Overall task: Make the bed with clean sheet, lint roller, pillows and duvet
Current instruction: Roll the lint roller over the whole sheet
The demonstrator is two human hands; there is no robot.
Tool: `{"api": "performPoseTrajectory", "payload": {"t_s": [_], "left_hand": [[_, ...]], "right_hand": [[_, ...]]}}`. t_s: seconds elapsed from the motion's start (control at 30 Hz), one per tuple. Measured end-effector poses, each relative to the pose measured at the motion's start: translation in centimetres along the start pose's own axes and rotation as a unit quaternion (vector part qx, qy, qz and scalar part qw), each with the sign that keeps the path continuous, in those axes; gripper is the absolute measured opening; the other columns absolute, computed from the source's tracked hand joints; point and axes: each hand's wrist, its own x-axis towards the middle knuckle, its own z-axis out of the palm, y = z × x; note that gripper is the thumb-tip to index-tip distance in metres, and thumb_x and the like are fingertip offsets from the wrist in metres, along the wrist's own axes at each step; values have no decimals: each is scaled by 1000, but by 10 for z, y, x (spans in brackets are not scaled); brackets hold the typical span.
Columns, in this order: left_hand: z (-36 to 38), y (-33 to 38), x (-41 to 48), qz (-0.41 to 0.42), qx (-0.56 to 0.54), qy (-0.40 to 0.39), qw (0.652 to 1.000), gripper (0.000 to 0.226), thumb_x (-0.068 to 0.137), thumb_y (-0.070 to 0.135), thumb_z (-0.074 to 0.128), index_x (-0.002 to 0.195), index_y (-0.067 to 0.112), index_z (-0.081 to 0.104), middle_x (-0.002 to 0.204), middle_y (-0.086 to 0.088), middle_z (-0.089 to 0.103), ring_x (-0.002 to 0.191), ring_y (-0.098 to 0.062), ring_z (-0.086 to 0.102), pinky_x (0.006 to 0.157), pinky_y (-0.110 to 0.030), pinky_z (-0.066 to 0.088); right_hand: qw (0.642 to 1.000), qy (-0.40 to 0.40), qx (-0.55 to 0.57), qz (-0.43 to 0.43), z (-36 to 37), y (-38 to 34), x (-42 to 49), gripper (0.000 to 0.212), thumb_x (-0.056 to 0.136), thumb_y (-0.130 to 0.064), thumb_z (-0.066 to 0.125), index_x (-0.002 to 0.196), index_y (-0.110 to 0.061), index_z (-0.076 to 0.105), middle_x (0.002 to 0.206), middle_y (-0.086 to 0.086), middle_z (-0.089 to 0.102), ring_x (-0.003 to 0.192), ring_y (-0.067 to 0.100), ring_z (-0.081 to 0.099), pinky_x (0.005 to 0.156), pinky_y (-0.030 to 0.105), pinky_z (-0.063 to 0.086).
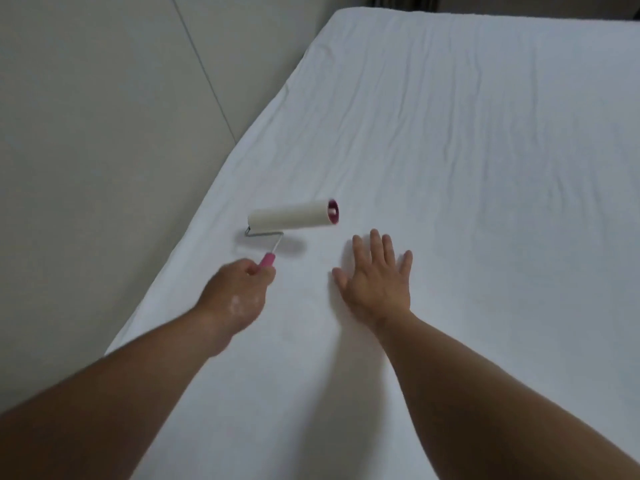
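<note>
White sheet covers the bed, lightly creased. Left hand grips the pink handle of the lint roller, whose roll sits near the bed's left edge, seemingly just off the fabric. Right hand lies flat, fingers spread, beside it.

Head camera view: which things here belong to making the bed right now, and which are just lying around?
In use:
lint roller, gripped at its handle by the left hand
white sheet, spread out and still wrinkled
right hand, flat on the sheet

Just around:
pale wall panel left of the sheet

Pillows and duvet are not in view.
</note>
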Motion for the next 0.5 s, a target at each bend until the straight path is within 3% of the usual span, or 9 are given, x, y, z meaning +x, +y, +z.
{"api": "performPoseTrajectory", "payload": {"t_s": [0.1, 0.13, 0.27, 0.5], "left_hand": [[-3, 28, 57, 69, 72, 32, 995, 36, 83, 55, 55, 81, 20, 60, 77, -24, 60, 72, -50, 54, 59, -54, 44], [-3, 37, 74, 81, 97, 42, 991, 33, 86, 53, 54, 86, 20, 62, 87, -25, 63, 83, -51, 58, 67, -55, 49], [-6, 70, 141, 111, 252, 86, 957, 31, 101, 42, 45, 109, 19, 64, 109, -9, 61, 99, -35, 57, 80, -36, 46], [-10, 125, 226, 150, 389, 102, 903, 36, 106, 22, 31, 127, 6, 56, 130, -14, 54, 116, -37, 51, 96, -39, 43]], "right_hand": [[999, 27, -7, 24, 30, 1, 10, 78, 96, -66, 11, 161, -24, 4, 168, 7, -2, 155, 26, -8, 120, 59, -6], [999, 38, -15, 24, 39, 3, 11, 78, 96, -66, 11, 161, -24, 5, 169, 6, -1, 155, 25, -7, 120, 59, -6], [997, 63, -34, 34, 61, 10, 16, 77, 97, -65, 21, 160, -22, 19, 167, 7, 13, 155, 25, 7, 121, 60, 4], [990, 136, -13, 31, 77, 14, 23, 79, 88, -61, 40, 154, -17, 38, 162, 10, 30, 148, 29, 31, 118, 64, 17]]}}
